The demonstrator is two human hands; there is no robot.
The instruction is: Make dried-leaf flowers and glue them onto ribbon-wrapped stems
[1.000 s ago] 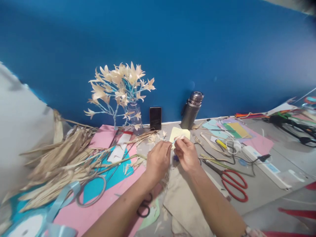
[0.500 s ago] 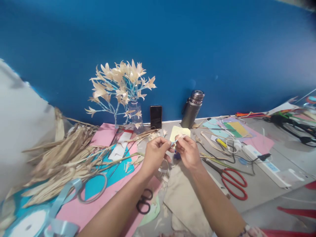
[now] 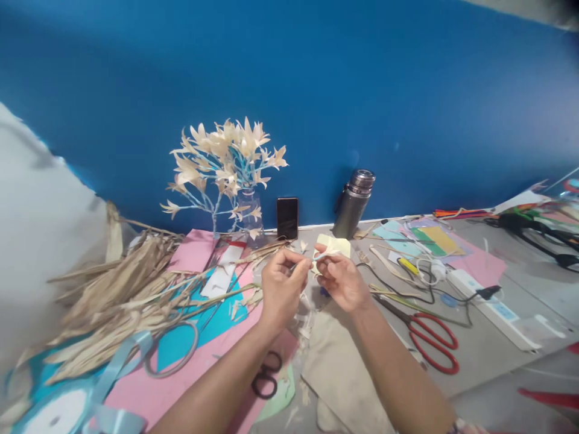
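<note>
My left hand (image 3: 284, 288) pinches the thin pale-blue stem of a small cream flower (image 3: 332, 251), which looks made of dried husk. On the flower's other side, my right hand (image 3: 346, 284) holds it loosely between thumb and forefinger, with the lower fingers loosened and part of the palm showing. Behind the hands lies a pale yellow card (image 3: 342, 246), partly covered by them. A bunch of similar cream flowers (image 3: 226, 144) on blue stems stands in a clear bottle (image 3: 249, 208) at the back left.
Dried husks (image 3: 113, 289) and a blue ribbon roll (image 3: 58, 410) lie left. Black-handled scissors (image 3: 265, 383) rest near my left forearm, red-handled scissors (image 3: 434, 340) to the right. A phone (image 3: 287, 218) and flask (image 3: 354, 205) stand by the wall; a power strip (image 3: 493, 310) lies right.
My right hand's fingers have loosened and spread from a tighter pinch, showing more of the flower's petals. My left hand keeps its pinch on the stem. The whole view has shifted slightly.
</note>
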